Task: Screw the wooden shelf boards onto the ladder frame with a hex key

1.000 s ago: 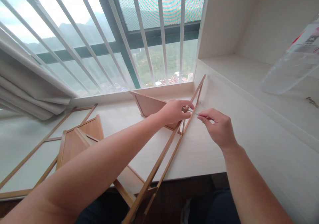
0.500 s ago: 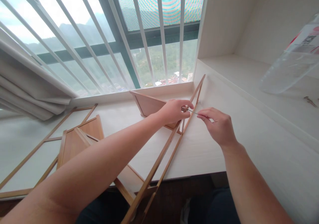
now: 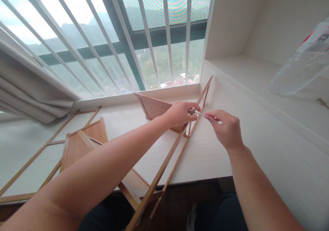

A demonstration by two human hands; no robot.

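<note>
My left hand (image 3: 178,115) is closed around a rail of the slim wooden frame (image 3: 168,157), near a small wooden crosspiece (image 3: 190,111). Between the thumb and fingers of my right hand (image 3: 224,126) is a thin metal hex key (image 3: 200,113). Its far tip meets the wood beside my left fingertips; the exact contact point is too small to make out. The frame leans diagonally from the windowsill side down past the ledge's front edge. Attached or resting behind my left hand is a wooden panel (image 3: 154,107).
Another wooden frame (image 3: 33,159) and a brown panel (image 3: 87,135) lie on the white ledge (image 3: 205,159) at left. On the right shelf are a clear plastic bottle (image 3: 298,73) and small screws (image 3: 322,103). A grey curtain (image 3: 33,84) hangs beside the barred window.
The hex key has turned slightly in my right fingers, and its shaft now catches more light. My left hand keeps its hold on the frame. The view has shifted a little.
</note>
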